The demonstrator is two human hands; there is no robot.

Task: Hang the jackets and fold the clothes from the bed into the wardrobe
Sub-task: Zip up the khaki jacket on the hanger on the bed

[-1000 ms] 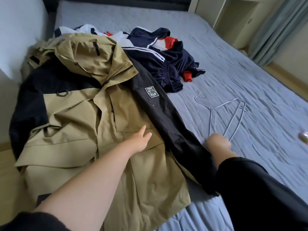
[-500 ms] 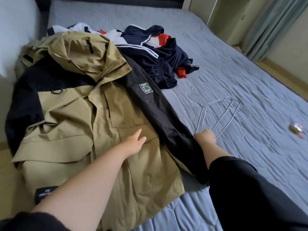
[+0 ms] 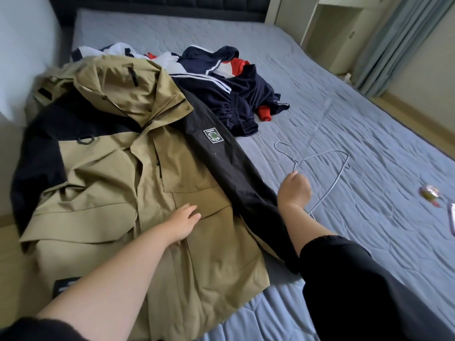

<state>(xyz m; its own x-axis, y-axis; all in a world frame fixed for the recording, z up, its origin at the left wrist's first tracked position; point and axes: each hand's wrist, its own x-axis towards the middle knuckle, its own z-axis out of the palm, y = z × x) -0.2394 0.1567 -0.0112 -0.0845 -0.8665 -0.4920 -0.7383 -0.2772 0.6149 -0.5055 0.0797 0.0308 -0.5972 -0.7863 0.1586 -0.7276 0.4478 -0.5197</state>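
A tan and black hooded jacket (image 3: 103,183) lies spread face up on the left side of the bed (image 3: 369,148), its black sleeve stretched towards me. My left hand (image 3: 183,222) rests flat on the jacket's front, fingers straight. Right of the sleeve a thin wire hanger (image 3: 342,166) lies on the sheet with its hook pointing away. My right hand (image 3: 294,190) is curled round the hanger's left wire, just below the hook. A pile of navy, white and red sports clothes (image 3: 229,94) sits behind the jacket.
A small shiny wrapper (image 3: 429,193) and a flat pale object (image 3: 451,217) lie near the bed's right edge. Cream cabinets (image 3: 330,33) and a grey curtain (image 3: 394,40) stand beyond the bed at the right. A wall runs along the left.
My right hand has moved up from the hanger's near corner to its left wire by the hook. My left hand stays on the jacket.
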